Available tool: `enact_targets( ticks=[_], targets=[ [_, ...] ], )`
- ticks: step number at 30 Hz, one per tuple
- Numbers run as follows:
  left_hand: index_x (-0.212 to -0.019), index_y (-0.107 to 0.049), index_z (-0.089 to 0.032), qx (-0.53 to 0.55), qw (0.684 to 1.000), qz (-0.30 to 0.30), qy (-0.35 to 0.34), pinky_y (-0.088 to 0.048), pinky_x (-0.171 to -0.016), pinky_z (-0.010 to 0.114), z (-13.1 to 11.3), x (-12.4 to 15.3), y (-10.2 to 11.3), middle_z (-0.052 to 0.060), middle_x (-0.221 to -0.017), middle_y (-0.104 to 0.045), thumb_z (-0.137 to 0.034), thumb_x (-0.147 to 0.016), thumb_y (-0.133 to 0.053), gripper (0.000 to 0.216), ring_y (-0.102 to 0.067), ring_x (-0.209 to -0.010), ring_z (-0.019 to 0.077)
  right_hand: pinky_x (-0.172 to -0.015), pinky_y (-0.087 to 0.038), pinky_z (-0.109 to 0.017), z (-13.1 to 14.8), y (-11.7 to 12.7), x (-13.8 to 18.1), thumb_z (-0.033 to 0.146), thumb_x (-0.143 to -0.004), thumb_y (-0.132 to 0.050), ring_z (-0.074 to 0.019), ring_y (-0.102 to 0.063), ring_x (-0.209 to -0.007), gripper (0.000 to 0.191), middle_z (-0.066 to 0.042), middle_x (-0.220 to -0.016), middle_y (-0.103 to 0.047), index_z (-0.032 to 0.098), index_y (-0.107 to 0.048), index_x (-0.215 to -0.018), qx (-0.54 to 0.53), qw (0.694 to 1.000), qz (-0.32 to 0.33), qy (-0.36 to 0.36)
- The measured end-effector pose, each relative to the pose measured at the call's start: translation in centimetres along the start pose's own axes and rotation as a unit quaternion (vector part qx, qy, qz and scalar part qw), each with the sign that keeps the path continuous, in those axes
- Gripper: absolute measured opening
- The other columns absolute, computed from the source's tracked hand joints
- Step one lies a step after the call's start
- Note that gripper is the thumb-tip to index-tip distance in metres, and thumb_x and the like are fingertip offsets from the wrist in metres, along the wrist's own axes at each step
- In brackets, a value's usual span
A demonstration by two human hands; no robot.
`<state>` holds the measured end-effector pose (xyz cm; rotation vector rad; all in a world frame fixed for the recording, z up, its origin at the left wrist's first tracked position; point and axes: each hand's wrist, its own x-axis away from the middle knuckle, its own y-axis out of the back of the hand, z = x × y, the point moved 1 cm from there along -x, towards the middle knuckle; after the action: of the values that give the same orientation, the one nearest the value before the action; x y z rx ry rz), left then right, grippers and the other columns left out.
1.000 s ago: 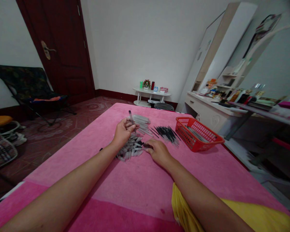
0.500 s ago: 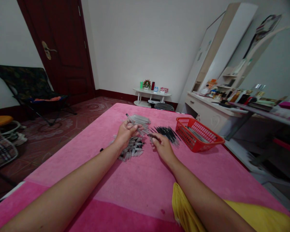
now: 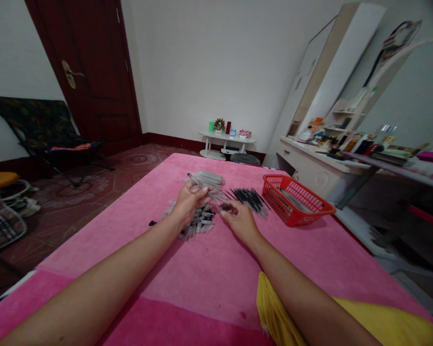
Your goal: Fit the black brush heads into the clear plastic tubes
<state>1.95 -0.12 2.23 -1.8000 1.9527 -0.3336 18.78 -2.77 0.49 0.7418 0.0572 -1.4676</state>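
Note:
My left hand (image 3: 190,201) is closed around a slim clear pen (image 3: 190,177), whose dark end sticks out past the thumb. Close by on the right, my right hand (image 3: 240,218) pinches a small greyish piece that looks like a pen cap (image 3: 223,206), at the pen's near end. Whether the two parts touch is unclear. Beneath my left hand lies a heap of grey translucent pen caps (image 3: 198,226), partly covered by it. Clear pen barrels (image 3: 211,178) are stacked just beyond. To the right are black pen refills (image 3: 250,198) in a loose bundle.
A red plastic basket (image 3: 299,216) with several pens (image 3: 294,199) inside stands at the right of the pink-covered surface (image 3: 187,283). A small black piece (image 3: 152,223) lies left of the caps. Yellow cloth (image 3: 277,307) is under my right forearm.
My right hand has turned slightly and shifted a little left, bringing the cap closer to the pen. My left hand keeps its hold, nearly in place.

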Motion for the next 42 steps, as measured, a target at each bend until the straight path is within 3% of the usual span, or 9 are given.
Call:
enact_targets(
  ticks=[14, 18, 24, 30, 36, 39, 42],
  targets=[
    [-0.088, -0.054, -0.014, -0.032, 0.999, -0.004, 0.017, -0.057, -0.064, 0.029, 0.2, 0.6, -0.7, 0.004, -0.082, -0.067, -0.03, -0.058, -0.08, 0.043, -0.068, -0.077, 0.0195, -0.064, -0.046, -0.027, 1.0, 0.5, 0.1, 0.02, -0.071, -0.057, -0.0164, -0.06, -0.073, 0.018, -0.006, -0.084, -0.068, 0.015, -0.066, -0.086, 0.008, 0.999, -0.053, 0.001],
    [-0.084, -0.058, -0.012, -0.043, 0.998, 0.017, 0.041, -0.056, -0.067, 0.03, 0.5, 0.6, -0.7, 0.006, -0.08, -0.069, -0.033, -0.056, -0.081, 0.041, -0.067, -0.072, 0.0183, -0.064, -0.046, -0.027, 0.9, 0.5, 0.1, 0.02, -0.072, -0.057, -0.0164, -0.059, -0.072, 0.015, -0.004, -0.08, -0.067, 0.016, -0.065, -0.083, 0.009, 0.998, -0.067, 0.006],
    [-0.082, -0.06, -0.013, -0.019, 0.999, 0.021, 0.026, -0.055, -0.07, 0.031, 0.8, 1.0, -1.0, 0.005, -0.079, -0.069, -0.033, -0.053, -0.083, 0.042, -0.067, -0.072, 0.0176, -0.062, -0.046, -0.027, 1.2, 1.0, 0.1, 0.017, -0.069, -0.055, -0.0175, -0.059, -0.071, 0.013, -0.004, -0.077, -0.066, 0.017, -0.064, -0.079, 0.023, 0.996, -0.081, 0.004],
    [-0.079, -0.057, -0.013, -0.031, 0.999, 0.032, 0.007, -0.055, -0.065, 0.029, 0.3, 1.6, -1.6, 0.005, -0.074, -0.07, -0.033, -0.051, -0.084, 0.044, -0.067, -0.068, 0.0184, -0.054, -0.043, -0.024, 1.4, 1.3, -0.2, 0.017, -0.063, -0.057, -0.0141, -0.055, -0.059, 0.011, -0.002, -0.066, -0.063, 0.015, -0.063, -0.072, -0.042, 0.996, -0.045, -0.058],
    [-0.073, -0.049, -0.014, -0.048, 0.996, 0.072, -0.037, -0.054, -0.062, 0.027, 0.0, 1.8, -1.6, 0.006, -0.074, -0.071, -0.032, -0.054, -0.083, 0.042, -0.068, -0.067, 0.0186, -0.045, -0.039, -0.023, 1.9, 2.0, -0.5, 0.023, -0.059, -0.064, -0.0098, -0.047, -0.043, 0.013, 0.002, -0.05, -0.054, 0.014, -0.06, -0.068, -0.163, 0.969, 0.062, -0.176],
    [-0.073, -0.05, -0.014, -0.056, 0.996, 0.071, -0.028, -0.053, -0.061, 0.026, 0.0, 1.7, -1.7, 0.006, -0.074, -0.071, -0.032, -0.052, -0.083, 0.043, -0.067, -0.068, 0.0185, -0.045, -0.038, -0.021, 2.3, 2.2, -0.6, 0.028, -0.061, -0.066, -0.0088, -0.047, -0.044, 0.018, 0.002, -0.053, -0.055, 0.013, -0.061, -0.072, -0.162, 0.969, 0.098, -0.159],
    [-0.075, -0.053, -0.014, -0.073, 0.994, 0.079, -0.019, -0.053, -0.063, 0.027, -0.1, 1.8, -2.2, 0.006, -0.074, -0.07, -0.033, -0.053, -0.082, 0.041, -0.067, -0.069, 0.0192, -0.044, -0.033, -0.02, 3.0, 2.2, -0.8, 0.031, -0.067, -0.063, -0.0076, -0.044, -0.045, 0.017, 0.003, -0.055, -0.055, 0.014, -0.062, -0.071, -0.093, 0.985, 0.11, -0.091]
  ],
)
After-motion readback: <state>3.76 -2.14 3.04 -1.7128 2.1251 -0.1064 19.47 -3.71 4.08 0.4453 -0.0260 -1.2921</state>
